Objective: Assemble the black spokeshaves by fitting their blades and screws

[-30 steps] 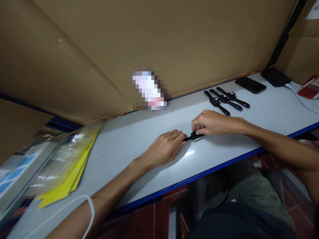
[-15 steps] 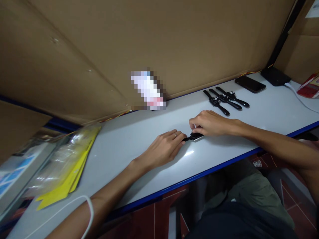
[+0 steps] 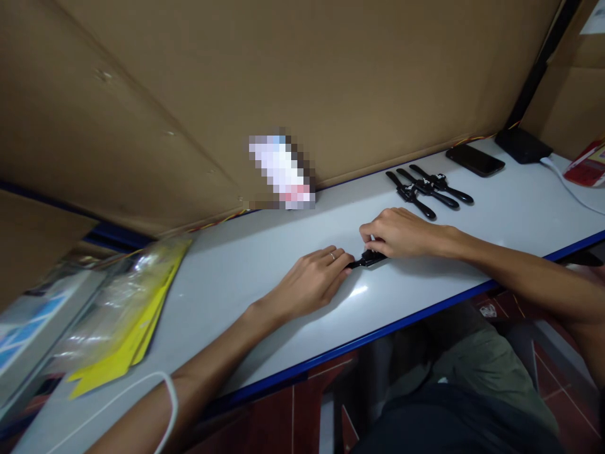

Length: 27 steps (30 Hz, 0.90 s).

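Note:
A black spokeshave [image 3: 367,259] lies low over the white table between my two hands. My left hand [image 3: 321,271], with a ring on one finger, is closed around its left handle. Thumb and fingers of my right hand [image 3: 394,233] pinch at the middle of the tool, near its blade; the exact part they grip is hidden. The right handle is covered by that hand. Behind it, three more black spokeshaves [image 3: 428,187] lie side by side on the table.
A dark phone [image 3: 475,160] and a black box [image 3: 523,145] with a white cable are at the back right, beside a red packet [image 3: 586,165]. A blurred-out object [image 3: 282,170] leans on the cardboard wall. Clear plastic bags and yellow sheets [image 3: 127,353] lie at left.
The spokeshave has tilted slightly, and the pale strip along its near edge shows less. My right hand has shifted a little; my left hand stays in place.

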Available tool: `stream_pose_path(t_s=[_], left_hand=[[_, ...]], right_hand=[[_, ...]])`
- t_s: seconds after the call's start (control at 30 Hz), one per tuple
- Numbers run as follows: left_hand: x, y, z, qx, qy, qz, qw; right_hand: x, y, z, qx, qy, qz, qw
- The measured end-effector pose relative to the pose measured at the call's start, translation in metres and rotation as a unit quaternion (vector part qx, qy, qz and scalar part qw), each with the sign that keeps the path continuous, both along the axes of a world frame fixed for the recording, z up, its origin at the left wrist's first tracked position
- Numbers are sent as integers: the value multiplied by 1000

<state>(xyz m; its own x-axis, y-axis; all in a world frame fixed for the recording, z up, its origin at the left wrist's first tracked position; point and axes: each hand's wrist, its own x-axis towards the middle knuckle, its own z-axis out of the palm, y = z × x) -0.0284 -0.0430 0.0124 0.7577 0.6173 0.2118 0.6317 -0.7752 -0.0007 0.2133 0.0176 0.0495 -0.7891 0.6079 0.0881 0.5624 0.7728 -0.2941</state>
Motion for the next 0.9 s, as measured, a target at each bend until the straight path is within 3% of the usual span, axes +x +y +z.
stream_pose_path(t_s=[0.43,0.9], left_hand=[[1,-1,1,-1,9,1,1000],[2,-1,3,3,13,-1,1000]], right_hand=[[3,2,-1,41,-31,23,998],[4,-1,2,2,25,65,998]])
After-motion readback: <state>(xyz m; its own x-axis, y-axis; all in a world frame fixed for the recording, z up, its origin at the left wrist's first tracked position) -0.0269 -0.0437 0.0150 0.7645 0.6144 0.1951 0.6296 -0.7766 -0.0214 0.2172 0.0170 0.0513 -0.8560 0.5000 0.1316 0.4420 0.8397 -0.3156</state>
